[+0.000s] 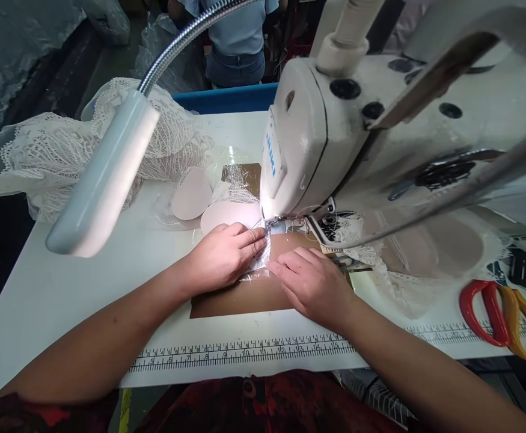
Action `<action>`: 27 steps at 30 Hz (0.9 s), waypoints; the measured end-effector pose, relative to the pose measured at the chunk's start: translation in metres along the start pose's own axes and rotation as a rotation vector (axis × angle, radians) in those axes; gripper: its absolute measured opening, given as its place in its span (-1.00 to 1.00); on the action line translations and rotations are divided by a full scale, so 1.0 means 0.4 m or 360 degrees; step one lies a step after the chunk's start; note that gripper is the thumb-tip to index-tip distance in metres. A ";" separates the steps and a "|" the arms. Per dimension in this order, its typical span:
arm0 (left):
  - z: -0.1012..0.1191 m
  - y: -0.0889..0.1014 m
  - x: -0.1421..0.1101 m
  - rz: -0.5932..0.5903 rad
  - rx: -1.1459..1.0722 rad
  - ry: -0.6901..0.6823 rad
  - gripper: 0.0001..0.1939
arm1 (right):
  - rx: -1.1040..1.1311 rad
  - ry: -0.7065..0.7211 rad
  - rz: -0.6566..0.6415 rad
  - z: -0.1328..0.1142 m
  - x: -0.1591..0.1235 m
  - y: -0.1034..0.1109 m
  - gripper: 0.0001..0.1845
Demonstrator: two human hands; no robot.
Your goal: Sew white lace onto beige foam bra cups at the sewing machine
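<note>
My left hand (224, 255) lies flat on a small piece of white lace (261, 260), fingers stretched toward the needle of a white sewing machine (317, 138). My right hand (310, 279) rests beside it on the brown plate (240, 297), fingers pressing the lace's near edge. Two pale pink bra cups (193, 192) lie joined behind the needle. The presser foot (274, 227) sits on the lace between my fingertips.
A heap of white lace (64, 150) lies at the back left under a gooseneck lamp (104, 174). Red and yellow scissors (501, 316) rest at the right. A printed ruler (244, 352) runs along the table's front edge. A person in blue stands behind.
</note>
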State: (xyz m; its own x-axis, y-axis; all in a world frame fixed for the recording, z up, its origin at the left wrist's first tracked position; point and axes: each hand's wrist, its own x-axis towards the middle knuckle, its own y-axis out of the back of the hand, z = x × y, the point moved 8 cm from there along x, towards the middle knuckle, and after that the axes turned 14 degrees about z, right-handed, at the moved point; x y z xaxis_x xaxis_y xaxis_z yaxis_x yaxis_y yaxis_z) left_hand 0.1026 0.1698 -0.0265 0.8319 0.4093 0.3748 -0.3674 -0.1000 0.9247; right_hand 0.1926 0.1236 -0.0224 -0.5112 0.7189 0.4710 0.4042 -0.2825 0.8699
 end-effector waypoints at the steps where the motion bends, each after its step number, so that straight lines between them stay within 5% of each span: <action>1: 0.001 -0.002 -0.002 -0.0014 0.0020 -0.0015 -0.61 | 0.0003 -0.0003 -0.0001 0.000 0.001 0.000 -0.76; 27: -0.014 -0.005 0.003 -0.0028 0.0025 -0.0034 -0.61 | -0.0093 -0.0178 -0.0025 0.037 0.019 -0.007 -0.70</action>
State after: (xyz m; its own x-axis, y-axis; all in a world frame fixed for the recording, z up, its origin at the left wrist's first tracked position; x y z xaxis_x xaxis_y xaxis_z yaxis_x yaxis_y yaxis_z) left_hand 0.1022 0.1758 -0.0284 0.8469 0.3917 0.3596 -0.3462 -0.1072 0.9320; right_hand 0.1990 0.1393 -0.0233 -0.4278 0.7892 0.4407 0.3501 -0.3049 0.8857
